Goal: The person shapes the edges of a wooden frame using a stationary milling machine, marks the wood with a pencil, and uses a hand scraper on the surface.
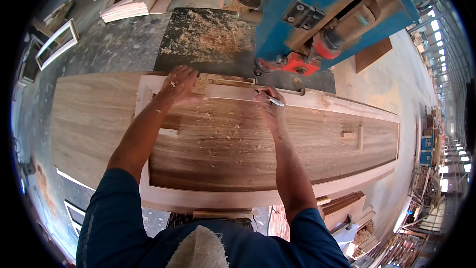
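A blue metal machine (pixel 297 34) stands beyond the right hand (pixel 269 110), which is closed around a slim white pen (pixel 276 101). Beneath both hands lies a pale rectangular wooden frame (pixel 213 198); the left hand (pixel 179 85), thumb spread, rests on its far rail.

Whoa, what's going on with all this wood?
A person is leaning over a big pale wooden frame that surrounds a brown panel. Their left hand rests on the frame's far side. Their right hand holds a slim pen-like tool over that same side; whether its tip touches the wood is hard to see. Curly shavings are scattered on the panel and the dark surface beyond, where a blue machine with red parts stands.
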### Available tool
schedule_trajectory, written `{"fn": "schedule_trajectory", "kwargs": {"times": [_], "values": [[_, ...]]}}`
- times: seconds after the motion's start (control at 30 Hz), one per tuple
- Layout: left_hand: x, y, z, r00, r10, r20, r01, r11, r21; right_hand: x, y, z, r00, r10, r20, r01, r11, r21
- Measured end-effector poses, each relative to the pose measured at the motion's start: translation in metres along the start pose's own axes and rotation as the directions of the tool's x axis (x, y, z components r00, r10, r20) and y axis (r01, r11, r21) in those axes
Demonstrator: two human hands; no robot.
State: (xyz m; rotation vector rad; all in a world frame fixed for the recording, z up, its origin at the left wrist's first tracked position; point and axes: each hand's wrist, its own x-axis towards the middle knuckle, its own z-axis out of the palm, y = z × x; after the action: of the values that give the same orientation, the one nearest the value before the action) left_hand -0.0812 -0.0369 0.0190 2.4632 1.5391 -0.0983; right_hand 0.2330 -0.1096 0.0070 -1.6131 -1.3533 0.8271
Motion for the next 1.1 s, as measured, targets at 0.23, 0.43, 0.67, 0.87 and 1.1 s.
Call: {"fn": "schedule_trajectory", "kwargs": {"times": [0.23,0.43,0.67,0.87,1.1], "values": [[0.005,0.001,0.003,0.998,0.028,-0.049,-0.026,0.999,0.041,-0.006,-0.018,-0.011,0.992,0.122,0.014,-0.113,0.95,-0.29],[0.007,0.002,0.003,0.998,0.057,-0.032,-0.057,0.998,0.02,-0.097,-0.012,-0.065,0.966,0.25,-0.063,-0.22,0.925,0.309],[0.0,0.01,-0.007,0.996,0.041,-0.082,-0.041,0.999,0.009,-0.23,0.055,-0.189,0.72,0.127,-0.682,-0.313,0.937,-0.155],[0.001,0.01,-0.003,0.993,0.029,-0.11,-0.026,0.999,0.034,-0.277,0.093,-0.22,0.518,0.067,-0.853,-0.763,0.487,-0.425],[-0.005,0.025,-0.003,0.993,-0.098,-0.06,0.092,0.991,-0.092,-0.262,0.089,-0.222,0.293,0.217,-0.931,-0.936,0.261,-0.234]]}}
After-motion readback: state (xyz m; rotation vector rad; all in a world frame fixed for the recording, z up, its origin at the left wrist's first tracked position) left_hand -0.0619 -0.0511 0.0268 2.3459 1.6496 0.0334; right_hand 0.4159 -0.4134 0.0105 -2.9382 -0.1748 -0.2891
